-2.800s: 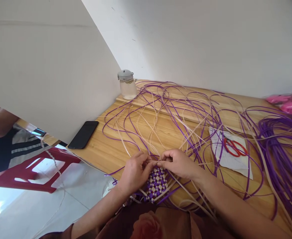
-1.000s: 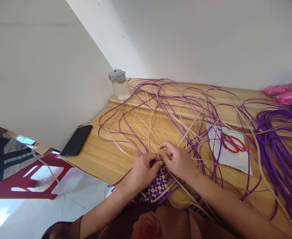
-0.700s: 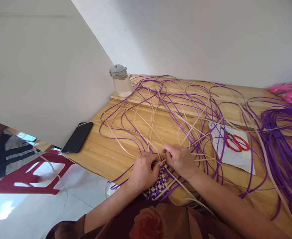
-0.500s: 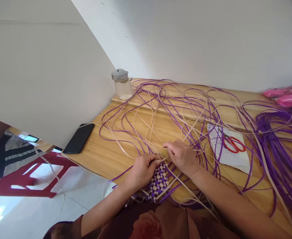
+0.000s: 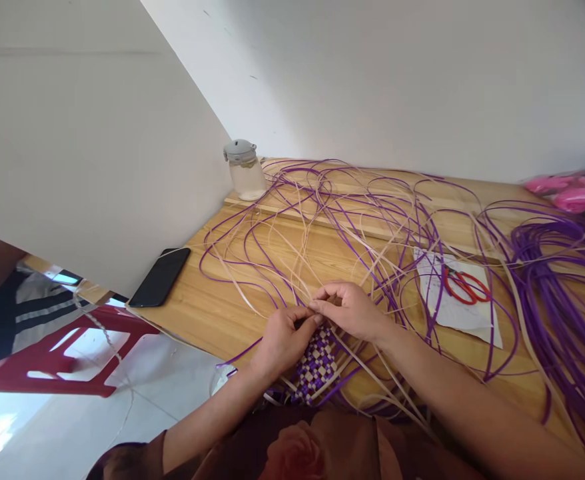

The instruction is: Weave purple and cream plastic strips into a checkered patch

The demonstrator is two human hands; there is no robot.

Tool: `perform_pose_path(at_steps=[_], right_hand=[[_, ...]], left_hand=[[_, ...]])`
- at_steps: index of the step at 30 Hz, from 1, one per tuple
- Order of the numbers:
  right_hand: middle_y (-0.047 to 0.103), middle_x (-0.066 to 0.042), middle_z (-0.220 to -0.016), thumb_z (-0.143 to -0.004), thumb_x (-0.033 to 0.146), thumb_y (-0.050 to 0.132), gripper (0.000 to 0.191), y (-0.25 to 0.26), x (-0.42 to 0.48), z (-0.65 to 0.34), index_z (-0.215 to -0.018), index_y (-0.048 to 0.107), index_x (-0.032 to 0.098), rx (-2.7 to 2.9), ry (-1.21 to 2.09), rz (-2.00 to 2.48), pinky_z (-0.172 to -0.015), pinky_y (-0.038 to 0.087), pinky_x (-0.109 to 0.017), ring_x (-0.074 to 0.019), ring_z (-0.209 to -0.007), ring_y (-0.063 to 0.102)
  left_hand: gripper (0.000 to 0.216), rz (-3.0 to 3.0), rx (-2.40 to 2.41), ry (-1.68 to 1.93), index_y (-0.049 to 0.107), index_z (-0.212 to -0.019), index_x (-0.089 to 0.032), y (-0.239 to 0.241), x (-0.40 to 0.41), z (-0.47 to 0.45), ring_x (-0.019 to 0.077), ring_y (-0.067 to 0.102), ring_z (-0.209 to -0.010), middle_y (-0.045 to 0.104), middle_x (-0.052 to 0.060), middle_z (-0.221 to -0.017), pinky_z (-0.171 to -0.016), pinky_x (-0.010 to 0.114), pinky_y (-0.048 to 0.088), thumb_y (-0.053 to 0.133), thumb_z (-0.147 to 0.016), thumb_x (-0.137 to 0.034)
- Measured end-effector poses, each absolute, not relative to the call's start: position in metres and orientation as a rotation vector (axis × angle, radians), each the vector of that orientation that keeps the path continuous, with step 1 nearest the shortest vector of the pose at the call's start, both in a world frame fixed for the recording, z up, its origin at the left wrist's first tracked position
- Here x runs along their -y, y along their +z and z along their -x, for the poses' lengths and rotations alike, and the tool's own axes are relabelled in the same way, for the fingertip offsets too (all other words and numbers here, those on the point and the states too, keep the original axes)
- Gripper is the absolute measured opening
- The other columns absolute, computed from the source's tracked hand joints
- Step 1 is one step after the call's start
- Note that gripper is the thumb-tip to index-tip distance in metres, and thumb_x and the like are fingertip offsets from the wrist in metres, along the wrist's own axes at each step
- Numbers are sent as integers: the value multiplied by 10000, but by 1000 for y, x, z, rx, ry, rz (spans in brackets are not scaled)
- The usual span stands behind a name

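A checkered woven piece [image 5: 317,363] of purple and beige strips lies at the table's front edge, close to my body. My left hand [image 5: 287,337] pinches its upper edge between thumb and fingers. Right beside it, my right hand [image 5: 350,312] is closed in a pinch at the same edge, its fingertips meeting those of my left hand. Strip ends run out from under the fingers, but what exactly the right fingertips grip is hidden. Long loose purple and beige strips [image 5: 342,230] fan out from the weave over the table.
A black phone [image 5: 160,277] lies at the table's left edge. A lidded jar [image 5: 246,175] stands in the back corner. Red-handled scissors [image 5: 466,288] rest on paper [image 5: 465,317], near a purple strip bundle [image 5: 557,293]. A red stool [image 5: 67,353] and another person's striped clothing [image 5: 37,310] are at left.
My right hand has moved left and inward, from apart over the strips to touching my left hand's fingertips at the weave's edge. My left hand has stayed almost in place.
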State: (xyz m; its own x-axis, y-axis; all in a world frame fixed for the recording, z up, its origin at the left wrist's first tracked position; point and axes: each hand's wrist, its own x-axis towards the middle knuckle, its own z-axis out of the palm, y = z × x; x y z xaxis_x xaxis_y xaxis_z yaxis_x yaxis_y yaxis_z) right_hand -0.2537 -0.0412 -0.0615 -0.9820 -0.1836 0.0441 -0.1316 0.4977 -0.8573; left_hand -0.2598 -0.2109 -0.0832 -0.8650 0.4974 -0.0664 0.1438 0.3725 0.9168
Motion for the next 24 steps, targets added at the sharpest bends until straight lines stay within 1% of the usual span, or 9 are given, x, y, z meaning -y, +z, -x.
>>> perform_pose_path(at_steps=[3, 7, 10, 13, 16, 19, 20, 22, 24], right_hand=[[605, 14, -696, -857, 235, 526, 162, -59, 47, 254, -723, 598, 181, -2749, -1542, 322, -691, 401, -236, -124, -696, 541], [561, 6, -702, -843, 203, 517, 158, -65, 58, 257, -688, 540, 187, -2907, -1559, 285, -721, 390, -246, -137, -736, 516], [537, 7, -680, -841, 232, 515, 184, -76, 65, 266, -662, 512, 189, -2931, -1612, 152, -688, 392, -241, -138, -713, 508], [537, 15, -655, -879, 289, 477, 205, -76, 63, 274, -714, 547, 190, -2893, -1637, 91, -638, 395, -234, -128, -645, 503], [629, -16, -779, -939, 346, 403, 268, -60, 46, 265, -882, 614, 192, -2910, -1608, 113, -696, 428, -245, -145, -730, 568], [667, -48, -1008, -936, 378, 440, 268, -38, 17, 232, -1046, 622, 216, -2952, -1527, 79, -773, 456, -262, -177, -903, 606], [669, -45, -1032, -923, 379, 472, 252, -32, 7, 216, -1047, 630, 226, -2963, -1477, 44, -784, 462, -265, -182, -922, 611], [684, -34, -1004, -903, 389, 512, 222, -25, -15, 184, -977, 661, 241, -2968, -1361, -74, -790, 475, -268, -185, -899, 627], [698, -34, -949, -889, 420, 530, 235, -24, -33, 154, -946, 674, 243, -2940, -1319, -223, -760, 496, -270, -192, -850, 644]], left_hand=[[311, -653, -2436, 1387, 683, -680, -173, -84, 207, 259, 136, 525, -598, 591, -7, -612, -586, 225, 353, 500, -862, -345], [251, -753, -2521, 1328, 704, -722, -194, -87, 206, 257, 159, 563, -671, 635, 18, -669, -628, 239, 370, 501, -852, -263], [239, -769, -2555, 1318, 715, -743, -200, -90, 206, 257, 181, 577, -706, 655, 38, -690, -655, 254, 392, 510, -849, -259], [251, -767, -2517, 1329, 730, -817, -210, -89, 206, 260, 192, 609, -739, 690, 43, -751, -697, 268, 424, 496, -871, -281], [292, -776, -2413, 1355, 712, -992, -235, -81, 217, 264, 197, 643, -859, 716, 35, -899, -790, 279, 464, 435, -911, -275], [361, -828, -2532, 1313, 577, -1251, -246, -68, 241, 260, 220, 578, -1120, 634, 61, -1210, -972, 327, 434, 442, -917, -262], [406, -895, -2590, 1262, 516, -1315, -246, -65, 251, 256, 229, 525, -1200, 561, 74, -1316, -1017, 346, 410, 452, -915, -261], [470, -1149, -2589, 1120, 433, -1383, -261, -63, 268, 246, 232, 443, -1289, 448, 78, -1428, -1065, 360, 379, 467, -914, -266], [536, -1449, -2454, 926, 365, -1425, -281, -67, 277, 237, 233, 383, -1339, 421, 65, -1456, -1108, 375, 336, 500, -907, -309]])
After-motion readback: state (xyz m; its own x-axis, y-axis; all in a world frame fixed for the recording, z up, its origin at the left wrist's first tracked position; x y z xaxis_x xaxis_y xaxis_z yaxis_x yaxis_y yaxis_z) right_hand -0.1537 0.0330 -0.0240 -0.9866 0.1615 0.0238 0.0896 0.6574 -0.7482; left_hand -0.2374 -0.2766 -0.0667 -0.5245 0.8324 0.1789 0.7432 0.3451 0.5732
